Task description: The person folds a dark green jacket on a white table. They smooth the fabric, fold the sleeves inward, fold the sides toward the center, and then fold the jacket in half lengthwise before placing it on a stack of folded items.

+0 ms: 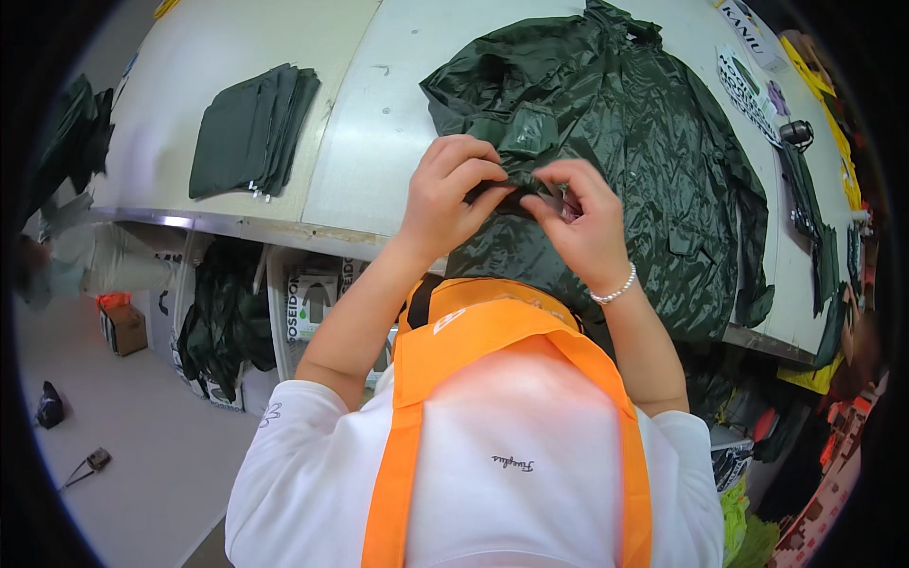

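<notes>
A dark green shiny jacket (644, 142) lies spread on the table in front of me, its collar at the far side. My left hand (454, 189) is closed, thumb and fingers pinching a gathered piece of the jacket near its left front edge. Close beside it, my right hand (582, 218) pinches the same bunched cloth, with a beaded bracelet on the wrist. Something small shows inside the right hand's curled fingers, too hidden to name. Just beyond the hands sits a pocket-like flap (530, 131) with a glossy patch.
A stack of folded dark green cloth (251, 133) lies on the table (365, 123) to the left. Under the table edge are shelves with dark garments (227, 317). At the right are a white box (755, 36), a small black device (797, 134) and yellow cloth (843, 142).
</notes>
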Motion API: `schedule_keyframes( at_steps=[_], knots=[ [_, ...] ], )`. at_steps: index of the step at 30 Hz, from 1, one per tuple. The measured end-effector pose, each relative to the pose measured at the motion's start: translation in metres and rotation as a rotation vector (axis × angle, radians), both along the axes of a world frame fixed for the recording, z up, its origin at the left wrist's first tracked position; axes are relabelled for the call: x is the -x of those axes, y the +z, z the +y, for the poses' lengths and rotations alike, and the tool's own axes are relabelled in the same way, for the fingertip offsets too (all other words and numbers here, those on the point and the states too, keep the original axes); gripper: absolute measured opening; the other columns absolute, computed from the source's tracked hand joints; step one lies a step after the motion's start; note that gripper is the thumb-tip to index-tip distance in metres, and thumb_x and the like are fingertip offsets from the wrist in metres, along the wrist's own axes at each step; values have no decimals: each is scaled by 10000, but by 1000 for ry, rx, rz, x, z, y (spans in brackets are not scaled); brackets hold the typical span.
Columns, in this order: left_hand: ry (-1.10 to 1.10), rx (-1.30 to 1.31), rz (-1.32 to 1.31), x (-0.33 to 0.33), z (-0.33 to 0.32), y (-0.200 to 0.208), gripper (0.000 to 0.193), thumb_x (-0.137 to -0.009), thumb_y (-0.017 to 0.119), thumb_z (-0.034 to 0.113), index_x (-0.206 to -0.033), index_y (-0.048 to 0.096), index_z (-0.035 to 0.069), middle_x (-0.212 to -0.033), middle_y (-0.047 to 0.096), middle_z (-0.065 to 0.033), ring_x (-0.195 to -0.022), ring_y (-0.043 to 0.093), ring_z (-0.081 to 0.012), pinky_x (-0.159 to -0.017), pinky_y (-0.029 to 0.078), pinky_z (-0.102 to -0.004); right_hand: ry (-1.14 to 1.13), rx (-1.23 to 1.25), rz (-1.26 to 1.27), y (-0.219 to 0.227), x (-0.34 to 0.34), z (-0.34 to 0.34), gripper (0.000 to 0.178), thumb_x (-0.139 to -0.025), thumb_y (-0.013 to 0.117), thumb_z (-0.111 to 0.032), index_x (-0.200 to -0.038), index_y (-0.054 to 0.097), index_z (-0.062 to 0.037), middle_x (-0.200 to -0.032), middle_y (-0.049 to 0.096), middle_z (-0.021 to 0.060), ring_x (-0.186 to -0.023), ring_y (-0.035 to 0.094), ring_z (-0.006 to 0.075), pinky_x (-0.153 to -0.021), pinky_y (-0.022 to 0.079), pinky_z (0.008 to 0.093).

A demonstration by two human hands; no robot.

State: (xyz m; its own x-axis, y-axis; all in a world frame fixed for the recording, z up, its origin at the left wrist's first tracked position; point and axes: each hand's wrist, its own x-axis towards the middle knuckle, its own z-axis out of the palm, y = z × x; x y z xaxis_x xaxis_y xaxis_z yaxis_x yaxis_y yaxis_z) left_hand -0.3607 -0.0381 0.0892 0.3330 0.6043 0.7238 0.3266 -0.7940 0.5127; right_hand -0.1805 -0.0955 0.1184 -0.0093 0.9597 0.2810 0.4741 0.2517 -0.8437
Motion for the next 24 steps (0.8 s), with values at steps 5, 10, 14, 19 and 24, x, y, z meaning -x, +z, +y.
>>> schedule_keyframes(
  at_steps=[5,10,14,19,24],
  knots=[
    [13,129,-112,-5,-1,0,238,-614,695,-49,-792,565,41,-795,581,-70,-726,569,-220,-622,458,-297,66,-70,-30,-11,7,-8,211,-750,716,-19,-924,597,-23,-854,579,60,-603,514,105,-558,437,205],
    [-25,211,-100,-2,-2,1,180,-659,661,-60,-781,558,24,-694,545,-53,-604,530,-131,-562,428,-235,92,191,338,2,-2,-10,199,-854,631,-88,-1015,544,-8,-864,573,44,-655,523,91,-601,440,211],
    [-4,191,-100,-3,-1,0,205,-632,693,-12,-778,562,49,-679,560,-55,-590,550,-197,-539,430,-285,61,112,152,-5,-8,-4,184,-876,609,-108,-1013,541,-6,-857,557,50,-690,525,97,-614,439,225],
    [5,211,-110,-4,-2,0,161,-670,667,-30,-782,566,24,-673,545,-47,-584,521,-125,-549,423,-239,61,-4,143,-2,2,-1,151,-858,629,-80,-968,559,-4,-828,547,57,-690,544,116,-606,448,225],
    [8,216,-113,-3,-2,1,155,-679,668,-27,-783,565,24,-672,542,-47,-584,514,-123,-545,418,-236,62,-52,137,-5,7,3,140,-850,635,-62,-959,565,-8,-838,556,63,-675,563,125,-581,452,227]
  ],
)
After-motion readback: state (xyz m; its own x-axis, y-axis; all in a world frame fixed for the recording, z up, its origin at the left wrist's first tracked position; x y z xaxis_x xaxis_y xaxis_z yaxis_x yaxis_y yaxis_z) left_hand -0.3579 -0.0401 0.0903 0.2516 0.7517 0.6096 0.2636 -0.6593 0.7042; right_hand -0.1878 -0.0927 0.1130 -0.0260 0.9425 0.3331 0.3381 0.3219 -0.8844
